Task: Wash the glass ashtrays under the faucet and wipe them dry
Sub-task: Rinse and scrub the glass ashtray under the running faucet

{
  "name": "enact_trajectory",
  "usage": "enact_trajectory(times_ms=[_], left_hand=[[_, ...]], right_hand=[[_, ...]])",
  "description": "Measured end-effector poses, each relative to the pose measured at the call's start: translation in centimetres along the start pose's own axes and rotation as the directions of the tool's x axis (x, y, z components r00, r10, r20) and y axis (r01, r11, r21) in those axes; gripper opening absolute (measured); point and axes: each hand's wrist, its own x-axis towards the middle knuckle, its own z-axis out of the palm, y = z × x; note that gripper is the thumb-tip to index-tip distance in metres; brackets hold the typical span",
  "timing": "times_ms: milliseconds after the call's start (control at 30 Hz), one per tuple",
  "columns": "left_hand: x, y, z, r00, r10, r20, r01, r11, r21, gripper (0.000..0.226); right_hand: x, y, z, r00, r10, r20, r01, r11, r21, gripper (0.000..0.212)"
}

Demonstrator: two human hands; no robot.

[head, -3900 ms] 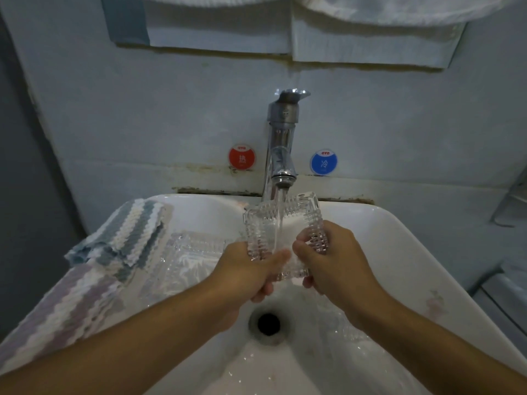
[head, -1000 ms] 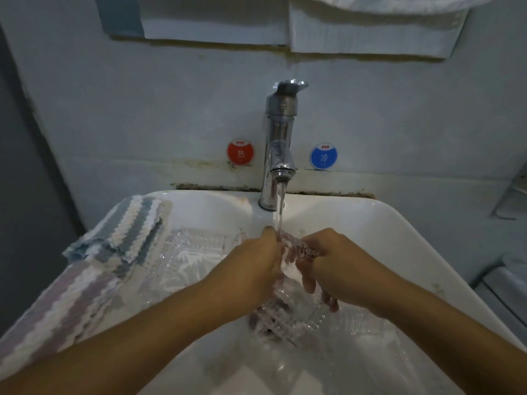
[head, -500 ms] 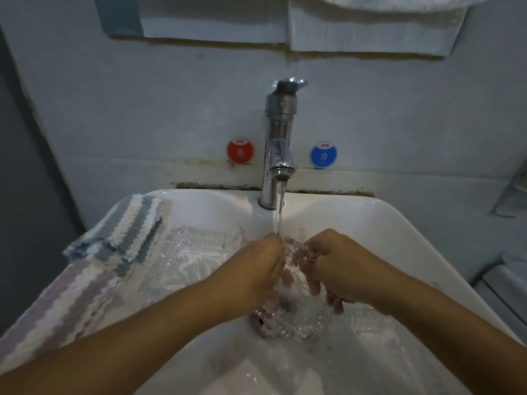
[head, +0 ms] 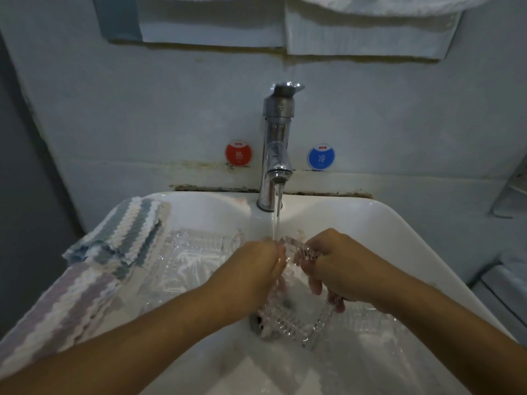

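A square cut-glass ashtray (head: pixel 296 317) is tipped nearly flat over the drain of the white sink (head: pixel 399 240). My left hand (head: pixel 251 269) grips its left edge and my right hand (head: pixel 339 266) grips its right edge. Water runs from the chrome faucet (head: pixel 276 149) onto the ashtray's far rim between my thumbs. A second glass ashtray (head: pixel 188 263) lies on the sink's left side, beside a striped cloth (head: pixel 125 238). What looks like a third glass ashtray (head: pixel 368 320) lies in the basin under my right wrist.
A second striped towel (head: pixel 57 306) drapes over the sink's front-left rim. Red (head: pixel 239 153) and blue (head: pixel 321 155) stickers flank the faucet on the wall. White towels (head: pixel 370 27) hang above. A metal rack (head: pixel 510 192) stands at the right.
The ashtray was held upright under the stream 3.9 s ago; both hands have since tipped it down flat over the drain. Over the last second the hands shifted only slightly.
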Motion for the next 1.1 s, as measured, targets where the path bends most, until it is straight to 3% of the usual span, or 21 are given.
enact_trajectory(times_ms=[133,267,400,500,533,700,767,867,967,1100], left_hand=[[0.0,0.1,0.0,0.998,-0.058,-0.027,0.050,0.969,-0.242,0.012],[-0.1,0.1,-1.2,0.993,-0.113,-0.037,0.096,0.945,-0.313,0.029],[-0.1,0.4,-1.3,0.993,-0.057,-0.104,0.047,0.994,-0.095,0.047],[-0.1,0.2,-0.8,0.999,-0.002,-0.051,0.004,0.998,0.059,0.044],[-0.1,0.3,-0.7,1.000,-0.011,-0.024,0.012,0.999,0.036,0.041],[-0.2,0.5,-0.4,0.991,-0.127,0.038,0.131,0.909,-0.395,0.016],[-0.2,0.4,-0.8,0.988,-0.152,0.036,0.153,0.898,-0.413,0.024],[-0.3,0.5,-1.4,0.990,-0.142,-0.008,0.136,0.956,-0.260,0.041],[-0.3,1.0,-1.3,0.994,-0.108,0.022,0.110,0.977,-0.183,0.039],[-0.6,1.4,-2.0,0.978,-0.124,0.165,0.192,0.845,-0.499,0.018]], right_hand=[[0.2,0.2,-0.1,1.000,0.000,-0.031,-0.001,1.000,-0.023,0.020],[-0.1,0.0,-0.1,1.000,-0.009,0.012,0.009,1.000,0.019,0.017],[-0.2,-0.2,-0.1,0.999,-0.032,0.022,0.031,0.999,0.030,0.018],[-0.2,-0.2,-0.1,1.000,-0.025,0.017,0.025,0.999,0.022,0.022],[-0.1,-0.2,-0.1,1.000,-0.022,0.011,0.022,1.000,0.012,0.022],[0.3,0.4,-0.5,0.998,-0.009,-0.059,0.009,1.000,0.001,0.020],[0.2,0.4,-0.6,0.999,0.003,-0.052,-0.001,1.000,0.026,0.018],[0.0,0.1,-0.4,1.000,-0.006,-0.028,0.007,0.999,0.042,0.016],[0.0,0.0,-0.6,0.999,-0.006,-0.041,0.007,1.000,0.026,0.021],[0.0,0.3,-1.1,0.997,-0.008,-0.074,0.011,0.999,0.044,0.029]])
